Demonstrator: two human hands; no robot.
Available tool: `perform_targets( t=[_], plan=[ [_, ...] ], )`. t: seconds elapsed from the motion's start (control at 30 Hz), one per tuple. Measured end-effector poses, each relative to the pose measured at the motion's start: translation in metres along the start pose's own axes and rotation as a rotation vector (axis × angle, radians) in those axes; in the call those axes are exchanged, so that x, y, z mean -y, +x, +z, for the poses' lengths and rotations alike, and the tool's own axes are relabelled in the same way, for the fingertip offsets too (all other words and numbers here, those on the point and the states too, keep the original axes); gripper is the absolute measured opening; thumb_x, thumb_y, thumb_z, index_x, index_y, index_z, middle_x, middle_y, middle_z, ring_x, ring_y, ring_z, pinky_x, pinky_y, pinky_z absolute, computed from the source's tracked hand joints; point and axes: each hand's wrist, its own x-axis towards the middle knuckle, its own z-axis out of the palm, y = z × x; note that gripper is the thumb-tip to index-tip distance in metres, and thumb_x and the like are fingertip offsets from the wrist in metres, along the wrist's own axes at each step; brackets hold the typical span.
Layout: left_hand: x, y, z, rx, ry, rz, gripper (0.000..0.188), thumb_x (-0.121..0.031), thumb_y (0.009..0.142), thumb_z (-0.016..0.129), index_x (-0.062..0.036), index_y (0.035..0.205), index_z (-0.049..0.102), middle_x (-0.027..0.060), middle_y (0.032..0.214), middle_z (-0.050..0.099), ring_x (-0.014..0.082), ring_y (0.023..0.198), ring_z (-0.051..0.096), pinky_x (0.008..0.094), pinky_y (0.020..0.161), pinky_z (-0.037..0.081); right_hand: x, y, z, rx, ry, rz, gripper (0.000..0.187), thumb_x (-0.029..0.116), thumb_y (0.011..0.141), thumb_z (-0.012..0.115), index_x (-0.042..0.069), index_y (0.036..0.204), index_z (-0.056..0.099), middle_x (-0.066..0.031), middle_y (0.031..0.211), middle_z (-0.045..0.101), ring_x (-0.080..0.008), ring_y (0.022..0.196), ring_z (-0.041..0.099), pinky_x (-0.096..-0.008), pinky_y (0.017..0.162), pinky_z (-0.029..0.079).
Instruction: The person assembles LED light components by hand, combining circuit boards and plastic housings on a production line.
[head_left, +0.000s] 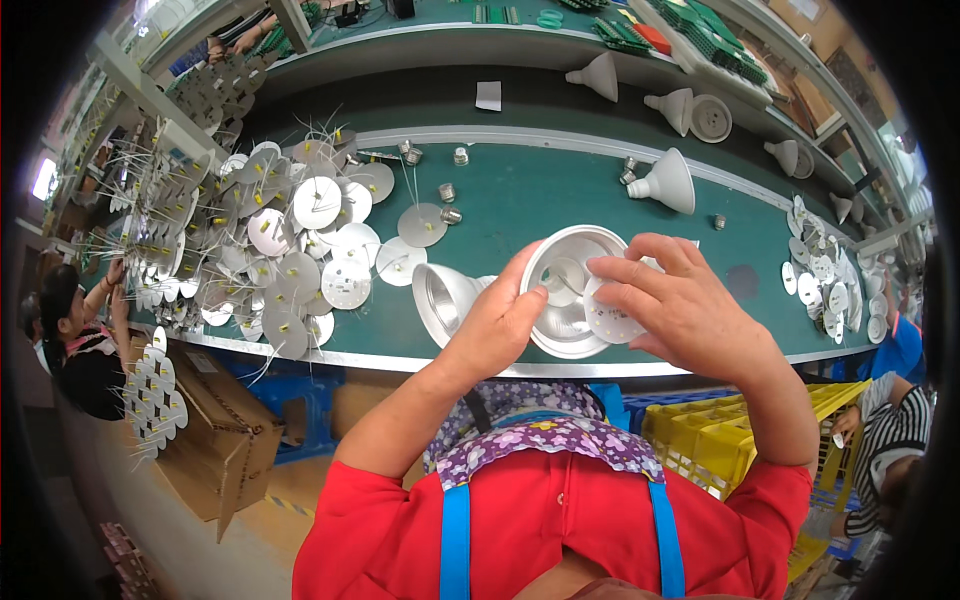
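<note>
My left hand (503, 318) is closed on the side of a white cone-shaped lamp housing (562, 328), its wide mouth facing up towards me and its inside shiny. With its fingers bent round it, my right hand (695, 308) holds a round white LED board (612, 320) at the right part of the mouth, tilted and partly over the rim. Something pale, perhaps wire, shows inside the housing. A second lamp housing (436, 302) lies on its side just left of my left hand. Further left spreads a heap of round boards (297, 278) with thin wires.
Metal screw caps (447, 192) lie scattered on the green bench (540, 190). A white lamp housing (668, 183) stands beyond my right hand, and more discs (830, 275) are piled far right. Above is a shelf with green circuit boards (705, 35). Co-workers sit at both sides; yellow crates (700, 440) stand below.
</note>
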Motion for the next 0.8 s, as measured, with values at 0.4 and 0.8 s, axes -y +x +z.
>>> perform_targets(
  t=[0.4,0.8],
  plan=[
    [0.005,0.001,0.006,0.038,-0.046,0.021,0.047,-0.01,0.088,0.039,0.002,0.133,0.034,0.0177,0.125,0.048,0.0219,0.116,0.046,0.0318,0.099,0.035,-0.003,0.002,0.002,0.065,0.166,-0.015,0.057,0.01,0.057,0.077,0.011,0.109,0.053,-0.0025,0.13,0.047,-0.0316,0.112,0.043,-0.0431,0.093,0.037],
    [0.003,-0.001,0.005,0.084,-0.037,-0.017,0.049,-0.009,0.089,0.037,0.002,0.136,0.03,0.0146,0.129,0.045,0.0192,0.119,0.043,0.0318,0.1,0.034,-0.006,-0.004,0.008,0.045,0.209,0.024,0.059,0.014,0.057,0.078,0.013,0.111,0.053,-0.0029,0.131,0.046,-0.0332,0.113,0.043,-0.044,0.095,0.035]
  ],
)
